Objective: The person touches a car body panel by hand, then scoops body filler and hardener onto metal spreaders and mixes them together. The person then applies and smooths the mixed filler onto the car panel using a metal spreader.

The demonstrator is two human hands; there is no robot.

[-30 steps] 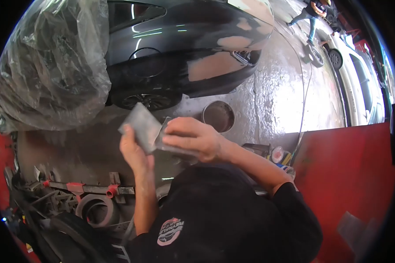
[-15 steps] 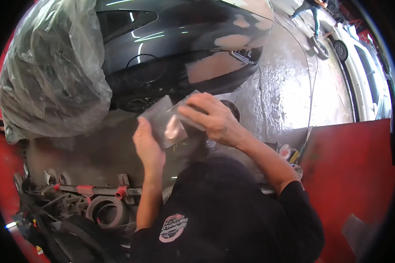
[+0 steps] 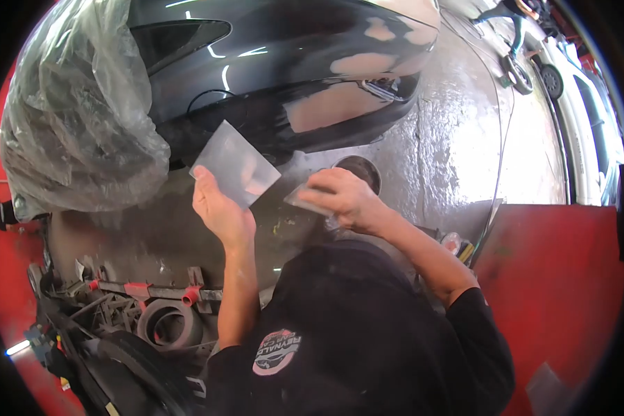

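Round container [image 3: 369, 170] partly out of sight behind the right hand [image 3: 348, 200]

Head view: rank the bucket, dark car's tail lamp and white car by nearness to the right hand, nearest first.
1. Bucket, just beyond the right hand.
2. Tail lamp, on the dark car ahead.
3. White car, far right.

Square grey sheet [image 3: 229, 152]: flat, smooth-faced, with a tan area toward four o'clock; corners point roughly to twelve, three, six and nine; held in left grip [image 3: 222, 211]. Flat grey piece [image 3: 305, 199]: partly hidden by right grip [image 3: 348, 198], which holds it; positioned at four o'clock from the sheet, not touching; full outline unverifiable.
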